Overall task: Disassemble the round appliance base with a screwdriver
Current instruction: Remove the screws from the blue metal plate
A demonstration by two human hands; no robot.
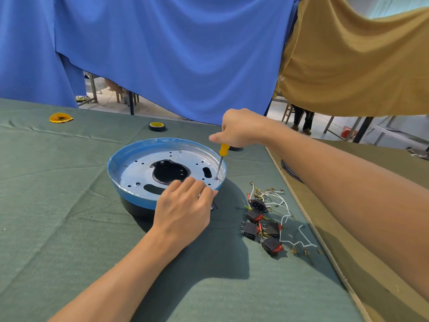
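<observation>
The round appliance base [139, 168] lies on the green cloth, a silver perforated plate with a blue film rim and a black body beneath. My left hand [185, 205] holds its near rim, fingers curled over the edge onto the plate. My right hand [239, 129] grips the yellow handle of a screwdriver [223, 151] from above. The metal shaft runs down to a screw at the plate's right edge, where its tip rests.
Several black rocker switches [262, 226] with white wires and brass terminals lie right of the base. A black tape roll [157, 126] and a yellow disc [60, 118] sit farther back. A brown cloth strip [348, 252] borders the green table cloth [58, 205] on the right; blue and tan drapes hang behind.
</observation>
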